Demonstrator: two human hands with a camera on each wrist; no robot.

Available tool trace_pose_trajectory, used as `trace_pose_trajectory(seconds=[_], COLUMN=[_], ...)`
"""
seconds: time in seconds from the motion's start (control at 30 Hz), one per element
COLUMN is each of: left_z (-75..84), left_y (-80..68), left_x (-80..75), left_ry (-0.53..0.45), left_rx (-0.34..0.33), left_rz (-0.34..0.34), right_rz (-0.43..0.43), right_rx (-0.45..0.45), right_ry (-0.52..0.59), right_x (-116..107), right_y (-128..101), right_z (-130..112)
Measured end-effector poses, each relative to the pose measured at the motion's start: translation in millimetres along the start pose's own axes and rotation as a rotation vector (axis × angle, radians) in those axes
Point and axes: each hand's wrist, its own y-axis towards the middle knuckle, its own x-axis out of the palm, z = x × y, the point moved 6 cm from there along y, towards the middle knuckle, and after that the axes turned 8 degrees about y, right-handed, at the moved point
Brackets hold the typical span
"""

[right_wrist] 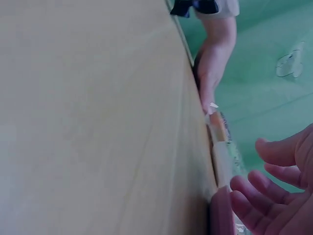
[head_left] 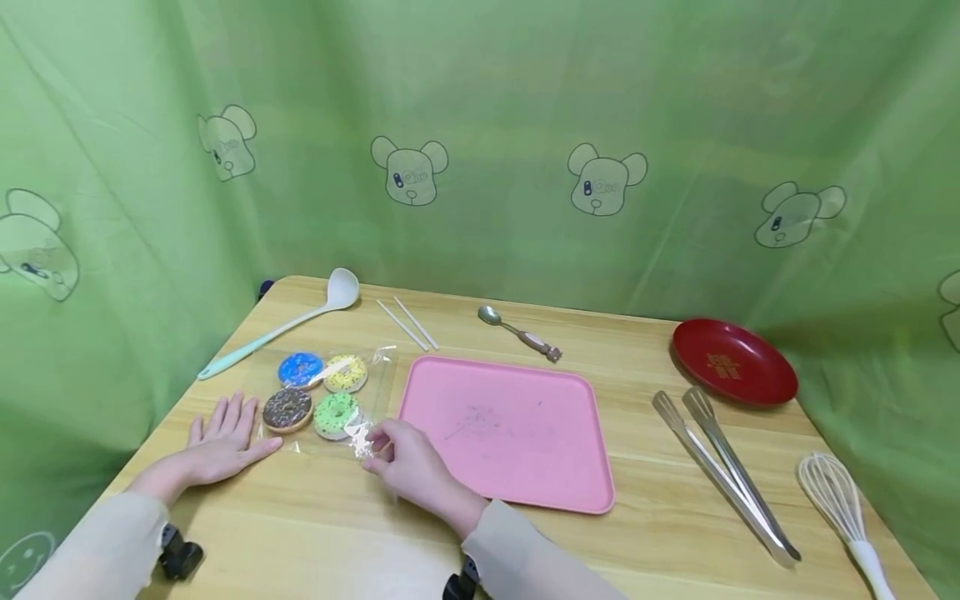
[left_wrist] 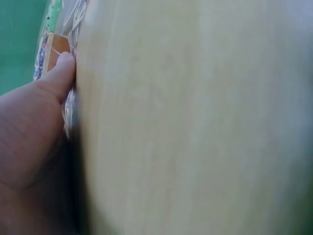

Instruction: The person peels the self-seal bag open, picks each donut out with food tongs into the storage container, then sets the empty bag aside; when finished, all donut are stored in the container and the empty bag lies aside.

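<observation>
A clear plastic bag (head_left: 384, 379) lies on the table with toy donuts in it: a blue one (head_left: 301, 369), a yellow one (head_left: 352, 377), a chocolate one (head_left: 287, 410) and a green one (head_left: 335, 415). My left hand (head_left: 221, 442) rests palm down at the bag's left side, fingers straight, its thumb at the near edge by the chocolate donut. By the bag's lower right corner, beside the pink tray (head_left: 517, 433), is my right hand (head_left: 415, 467). In the right wrist view its thumb (right_wrist: 279, 151) stands apart from the loosely bent fingers, with nothing between them.
Behind the bag lie a ladle (head_left: 342, 289) and two white sticks (head_left: 415, 323). A spoon (head_left: 519, 333) sits beyond the tray. To the right are a red plate (head_left: 731, 358), metal tongs (head_left: 727, 475) and a whisk (head_left: 836, 504). A green curtain (head_left: 510, 242) hangs around the table.
</observation>
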Motion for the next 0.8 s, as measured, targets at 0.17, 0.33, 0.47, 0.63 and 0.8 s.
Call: trace_pose_trajectory(seconds=[0.17, 0.33, 0.47, 0.63, 0.8], left_z=[-2.3, -2.4, -1.5, 0.3, 0.2], left_y=[-0.1, -0.3, -0.6, 0.2, -0.2], left_x=[-0.7, -1.5, -2.6, -2.2, -2.2], left_ry=[0.009, 0.012, 0.011, 0.01, 0.013], left_rx=[-0.009, -0.011, -0.009, -0.009, -0.014], left_rz=[-0.003, -0.007, -0.008, -0.01, -0.008], right_rz=[0.014, 0.018, 0.019, 0.04, 0.06], right_rx=[0.014, 0.062, 0.078, 0.077, 0.046], right_ry=[-0.16, -0.26, -0.297, -0.307, -0.295], right_x=[9, 16, 22, 24, 21], right_y=[11, 16, 18, 19, 19], right_z=[3, 7, 8, 11, 10])
